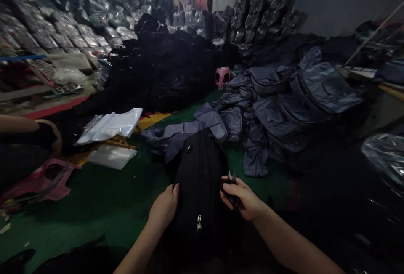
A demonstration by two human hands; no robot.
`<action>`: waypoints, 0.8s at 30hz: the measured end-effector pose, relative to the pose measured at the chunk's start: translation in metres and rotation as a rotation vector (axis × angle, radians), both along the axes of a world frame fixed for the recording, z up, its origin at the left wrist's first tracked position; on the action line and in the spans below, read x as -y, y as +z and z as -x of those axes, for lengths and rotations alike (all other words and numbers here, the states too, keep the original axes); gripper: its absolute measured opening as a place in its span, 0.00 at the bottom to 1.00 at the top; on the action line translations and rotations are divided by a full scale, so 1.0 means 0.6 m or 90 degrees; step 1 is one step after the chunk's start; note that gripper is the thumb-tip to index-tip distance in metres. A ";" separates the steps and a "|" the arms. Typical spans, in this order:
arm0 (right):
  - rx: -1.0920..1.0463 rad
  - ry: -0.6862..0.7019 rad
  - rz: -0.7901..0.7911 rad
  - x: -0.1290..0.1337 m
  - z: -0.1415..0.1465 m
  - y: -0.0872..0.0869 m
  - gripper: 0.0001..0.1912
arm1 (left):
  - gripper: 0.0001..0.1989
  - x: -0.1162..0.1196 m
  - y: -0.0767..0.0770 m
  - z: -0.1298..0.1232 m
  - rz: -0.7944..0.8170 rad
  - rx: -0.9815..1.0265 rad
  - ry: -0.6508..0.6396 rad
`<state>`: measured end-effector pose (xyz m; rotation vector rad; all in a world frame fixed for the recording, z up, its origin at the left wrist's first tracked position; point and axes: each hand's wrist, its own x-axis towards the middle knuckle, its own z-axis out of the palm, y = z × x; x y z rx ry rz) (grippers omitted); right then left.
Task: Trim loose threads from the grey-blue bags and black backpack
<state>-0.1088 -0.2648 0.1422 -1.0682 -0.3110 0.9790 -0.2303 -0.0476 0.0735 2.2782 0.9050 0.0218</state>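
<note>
A black bag (201, 173) with a metal zipper pull (198, 222) stands in front of me, its long zipper running up the middle. My left hand (164, 206) is closed on the bag's left edge, thumb on top. At the bag's right side, my right hand (241, 196) holds small dark-handled thread snips (232, 178), their pointed blades sticking up between thumb and fingers. Whether the right fingers also touch the bag is too dark to tell.
Grey unfinished bags (284, 101) are heaped ahead and right, a black pile (164, 67) behind. Plastic sheets (112, 125) and a pink stool (55, 179) lie left, beside another person's arm (22, 124). A second pink stool (222, 77) stands farther back.
</note>
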 end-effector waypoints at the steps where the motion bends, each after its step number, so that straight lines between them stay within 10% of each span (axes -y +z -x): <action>1: -0.006 -0.008 0.009 -0.001 -0.001 0.000 0.16 | 0.27 0.000 0.002 0.003 -0.001 -0.007 -0.001; 12: -0.089 -0.021 -0.067 0.025 -0.053 -0.025 0.17 | 0.18 -0.007 0.013 -0.020 0.315 0.213 0.155; 20: 0.162 -0.238 0.122 0.049 -0.061 -0.035 0.23 | 0.11 0.017 0.053 -0.069 0.519 0.332 0.258; 24: 0.235 -0.191 0.228 0.056 -0.050 -0.031 0.23 | 0.13 0.024 0.050 -0.082 0.566 0.351 0.269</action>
